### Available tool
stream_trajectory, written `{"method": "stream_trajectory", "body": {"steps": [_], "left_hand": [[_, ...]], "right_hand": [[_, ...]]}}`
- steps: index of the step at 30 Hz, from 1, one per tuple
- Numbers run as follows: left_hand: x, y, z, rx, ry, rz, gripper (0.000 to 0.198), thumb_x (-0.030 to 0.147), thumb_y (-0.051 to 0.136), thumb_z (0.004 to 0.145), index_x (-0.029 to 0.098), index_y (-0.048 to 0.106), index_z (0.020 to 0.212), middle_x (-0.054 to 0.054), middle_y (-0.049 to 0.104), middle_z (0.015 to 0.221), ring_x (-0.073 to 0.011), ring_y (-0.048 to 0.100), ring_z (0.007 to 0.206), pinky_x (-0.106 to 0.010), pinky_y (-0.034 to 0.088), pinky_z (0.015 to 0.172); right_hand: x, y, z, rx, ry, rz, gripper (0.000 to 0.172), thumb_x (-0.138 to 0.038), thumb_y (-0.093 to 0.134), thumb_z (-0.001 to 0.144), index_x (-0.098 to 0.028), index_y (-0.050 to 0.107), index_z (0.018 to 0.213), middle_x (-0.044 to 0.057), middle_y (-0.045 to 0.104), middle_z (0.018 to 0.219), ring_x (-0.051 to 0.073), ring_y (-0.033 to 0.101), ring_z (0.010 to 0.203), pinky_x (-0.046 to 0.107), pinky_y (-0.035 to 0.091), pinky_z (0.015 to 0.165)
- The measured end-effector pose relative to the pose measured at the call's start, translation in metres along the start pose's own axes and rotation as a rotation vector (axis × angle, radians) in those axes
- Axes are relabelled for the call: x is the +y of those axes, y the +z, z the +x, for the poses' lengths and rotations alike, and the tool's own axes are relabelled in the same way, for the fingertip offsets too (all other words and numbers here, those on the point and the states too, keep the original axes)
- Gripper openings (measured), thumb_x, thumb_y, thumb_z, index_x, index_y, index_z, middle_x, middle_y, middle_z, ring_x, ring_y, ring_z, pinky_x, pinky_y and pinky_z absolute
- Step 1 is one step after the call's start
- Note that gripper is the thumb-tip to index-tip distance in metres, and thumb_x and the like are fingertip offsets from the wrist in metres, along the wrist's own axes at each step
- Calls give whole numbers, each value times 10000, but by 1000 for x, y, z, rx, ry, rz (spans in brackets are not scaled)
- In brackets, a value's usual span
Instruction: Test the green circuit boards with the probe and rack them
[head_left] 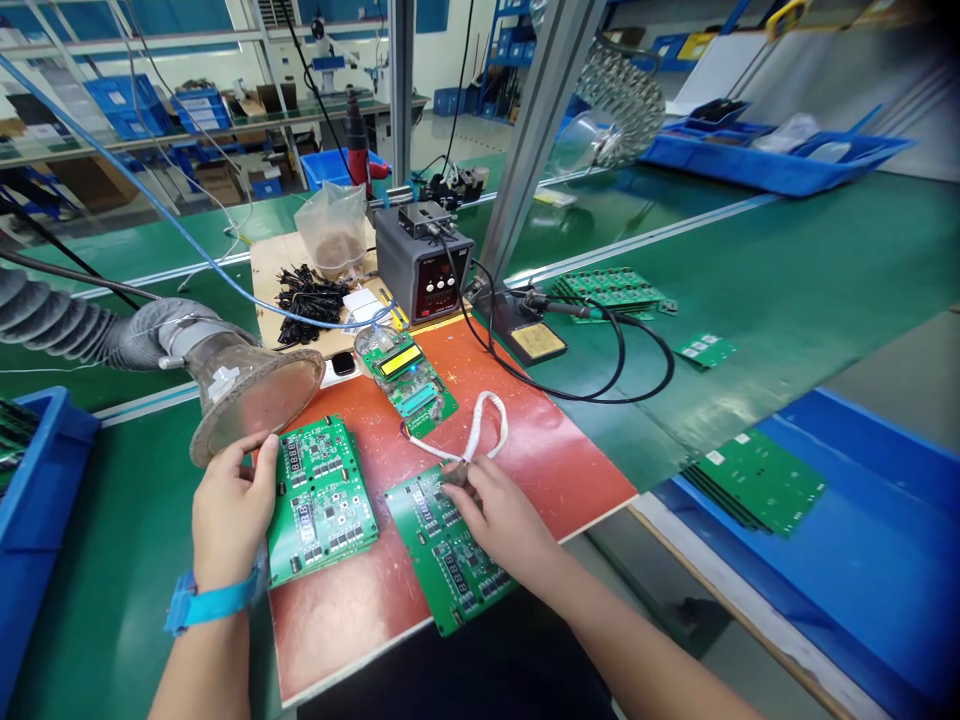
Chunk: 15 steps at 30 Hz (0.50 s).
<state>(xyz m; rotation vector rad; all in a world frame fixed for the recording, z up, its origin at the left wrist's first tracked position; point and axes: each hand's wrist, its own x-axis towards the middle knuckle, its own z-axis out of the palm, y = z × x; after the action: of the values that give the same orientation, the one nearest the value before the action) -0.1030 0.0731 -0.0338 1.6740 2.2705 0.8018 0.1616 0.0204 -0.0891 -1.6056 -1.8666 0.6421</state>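
My right hand (495, 510) pinches a small dark connector (454, 473) at the end of a white-sleeved cable (475, 428). The connector meets the upper edge of a green circuit board (450, 560), which juts over the mat's front edge. The cable loops back to a tester board (409, 375) with a lit yellow display and a teal socket. At the left edge of a stack of circuit boards (322, 500), my left hand (232, 505) is closed, its thumb against the boards; anything between its fingers is hidden. The stacked boards carry digit displays and small chips.
A fume hood (259, 395) hangs close by my left hand. Behind the orange mat (555, 450) stand a soldering station (424, 265), an iron in its holder (536, 330) and black leads (311, 305). Blue bins (862, 590) flank the bench; more boards (611, 290) lie right.
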Motion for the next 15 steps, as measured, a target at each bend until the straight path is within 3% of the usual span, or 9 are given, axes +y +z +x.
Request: {"method": "stream_trajectory", "body": {"steps": [15], "left_hand": [[-2,1,1,16,-6,2,351,517,493,786,260,656,962,-22,670,896,-164,581,618,-284,444,643]], "right_hand": [[0,-1,0,8,-1,-4,112,-205,468,870,-154,562,905,82,592,878,217,580,868,352,490,775]]}}
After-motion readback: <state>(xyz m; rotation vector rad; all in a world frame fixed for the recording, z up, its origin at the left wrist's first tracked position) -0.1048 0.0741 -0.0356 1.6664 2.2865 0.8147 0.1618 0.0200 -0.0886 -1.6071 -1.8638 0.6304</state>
